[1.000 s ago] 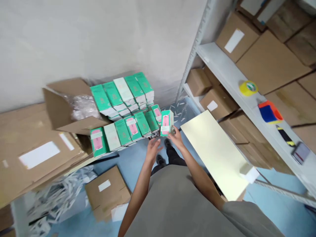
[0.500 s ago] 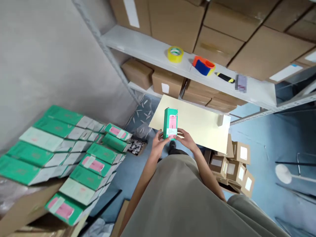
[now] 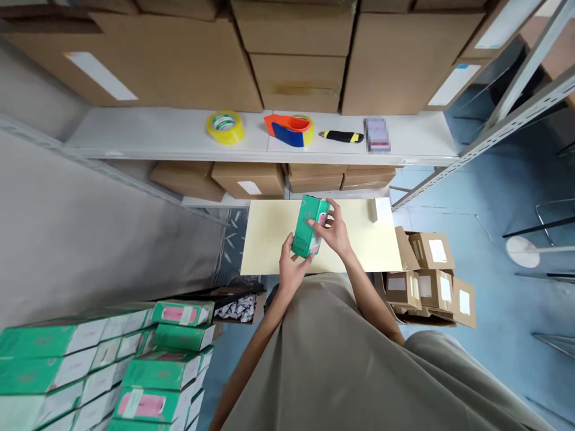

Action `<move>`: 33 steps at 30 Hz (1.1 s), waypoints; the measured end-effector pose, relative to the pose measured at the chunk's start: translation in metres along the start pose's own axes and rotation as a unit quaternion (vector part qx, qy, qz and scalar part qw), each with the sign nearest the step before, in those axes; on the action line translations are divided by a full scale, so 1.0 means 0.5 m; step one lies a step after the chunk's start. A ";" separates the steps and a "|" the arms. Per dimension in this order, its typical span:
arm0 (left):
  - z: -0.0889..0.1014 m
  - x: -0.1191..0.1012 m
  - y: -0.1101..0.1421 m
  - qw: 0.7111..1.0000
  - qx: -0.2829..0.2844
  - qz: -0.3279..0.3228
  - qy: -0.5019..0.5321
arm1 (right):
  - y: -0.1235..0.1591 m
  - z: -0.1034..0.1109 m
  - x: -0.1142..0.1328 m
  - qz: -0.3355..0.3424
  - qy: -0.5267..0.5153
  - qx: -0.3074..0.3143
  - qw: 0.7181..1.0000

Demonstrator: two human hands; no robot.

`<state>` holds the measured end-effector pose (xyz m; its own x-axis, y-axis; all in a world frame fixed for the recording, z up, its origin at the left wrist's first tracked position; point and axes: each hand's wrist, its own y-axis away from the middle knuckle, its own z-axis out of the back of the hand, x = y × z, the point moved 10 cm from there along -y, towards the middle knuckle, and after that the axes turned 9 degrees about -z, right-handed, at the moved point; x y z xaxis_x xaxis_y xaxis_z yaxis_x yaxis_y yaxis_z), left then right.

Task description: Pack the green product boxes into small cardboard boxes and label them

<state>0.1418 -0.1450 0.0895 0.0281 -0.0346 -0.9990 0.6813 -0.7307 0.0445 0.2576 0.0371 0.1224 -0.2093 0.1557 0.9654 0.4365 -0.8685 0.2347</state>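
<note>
Left hand (image 3: 293, 269) and right hand (image 3: 336, 236) both grip one green carton (image 3: 303, 232) (finished or not, can't tell); stacked cartons (image 3: 150, 374) left of them look untouched.

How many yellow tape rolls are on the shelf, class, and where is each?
2: a loose roll at the left; a partly hidden roll in the orange-and-blue dispenser.

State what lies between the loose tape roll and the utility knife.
The head view shows an orange-blue tape dispenser between the loose tape roll and the utility knife.
</note>
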 end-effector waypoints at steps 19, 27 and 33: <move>-0.068 0.054 -0.047 0.932 0.089 0.261 0.235 | -0.150 0.077 -0.001 -0.011 -0.175 0.080 0.981; -0.085 0.023 -0.040 0.967 0.069 0.158 0.186 | -0.145 0.103 0.006 0.016 -0.153 -0.028 0.988; -0.040 0.067 -0.033 0.955 0.028 0.199 0.219 | -0.136 0.079 0.048 0.064 -0.101 -0.009 0.993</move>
<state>0.1462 -0.1204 0.0550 0.5874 -0.0371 -0.8084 0.5139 -0.7545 0.4081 0.2575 0.1184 0.1341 0.0277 0.1340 0.9906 0.4327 -0.8949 0.1089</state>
